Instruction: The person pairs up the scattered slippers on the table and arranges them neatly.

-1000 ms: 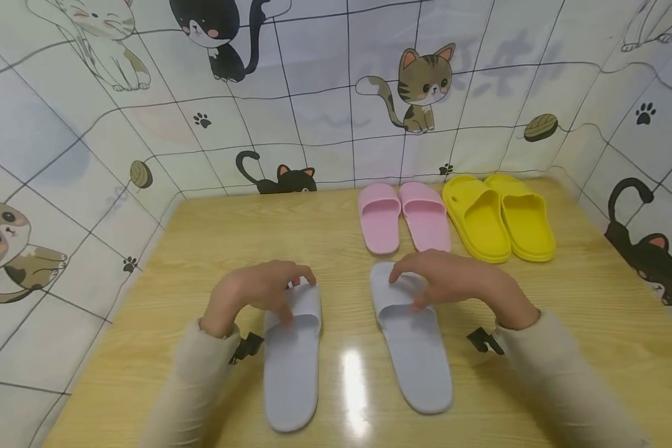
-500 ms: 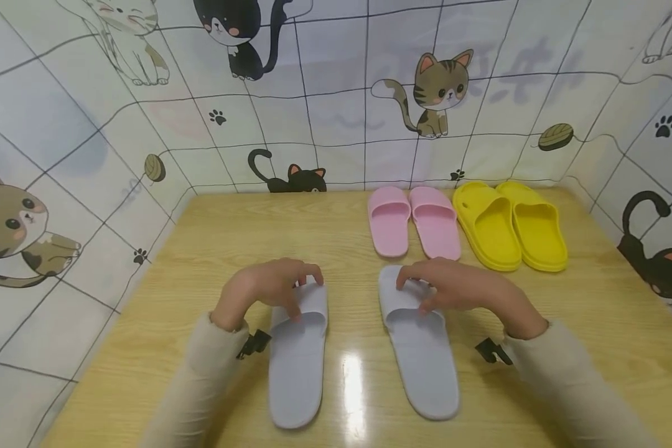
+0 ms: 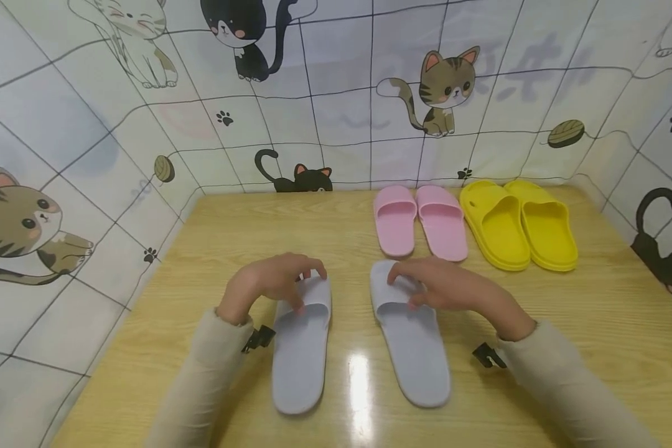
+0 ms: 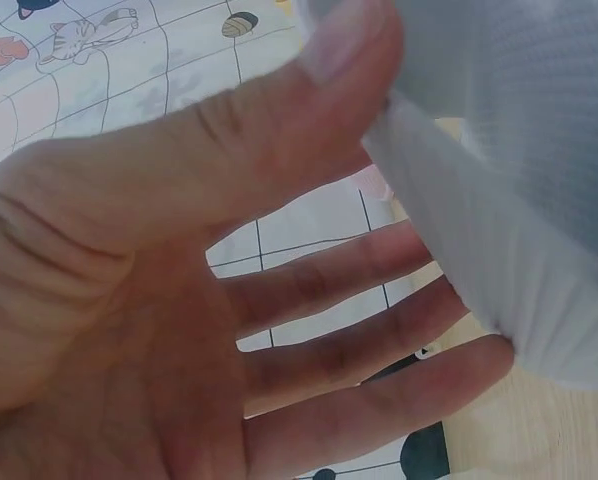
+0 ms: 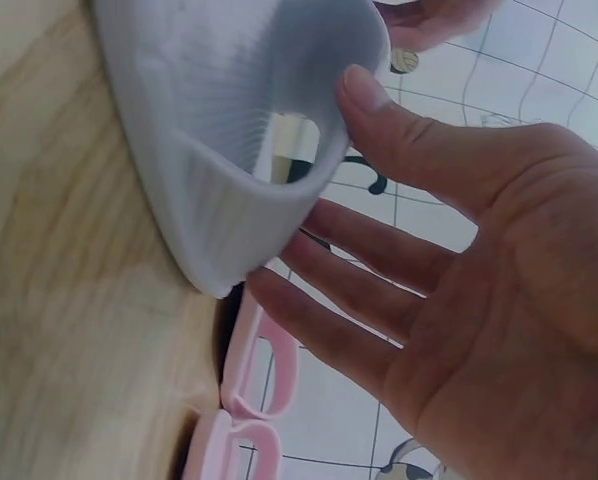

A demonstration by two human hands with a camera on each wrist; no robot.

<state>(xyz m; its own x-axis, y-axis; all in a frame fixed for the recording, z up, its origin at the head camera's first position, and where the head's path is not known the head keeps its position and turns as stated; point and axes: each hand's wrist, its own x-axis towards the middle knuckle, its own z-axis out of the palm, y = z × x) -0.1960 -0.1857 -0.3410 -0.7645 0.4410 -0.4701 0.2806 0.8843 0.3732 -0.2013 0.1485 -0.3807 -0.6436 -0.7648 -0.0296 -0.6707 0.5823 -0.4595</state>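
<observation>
Two light grey slide slippers lie on the wooden surface, toes pointing to the back wall. My left hand point(image 3: 266, 278) pinches the strap of the left slipper point(image 3: 299, 370), its thumb at the opening and fingers around the outer side. In the left wrist view the thumb point(image 4: 349, 50) meets the strap's edge. With my right hand point(image 3: 459, 287) I hold the strap of the right slipper point(image 3: 417, 361) likewise. Its toe tilts inward toward the left one, and a gap separates the two. The right wrist view shows the thumb point(image 5: 374, 100) on the strap's rim and fingertips along its side.
Behind the right slipper stand a pair of pink slippers point(image 3: 394, 233) and a pair of yellow slippers point(image 3: 506, 239), side by side near the back wall. A cat-print covering point(image 3: 336, 124) lines the back and both sides of the wooden surface point(image 3: 246, 230).
The right slipper has slid left toward the left one, narrowing the gap. Both slippers have shifted slightly toward the back, hands still on their straps. The head view has swung a little left.
</observation>
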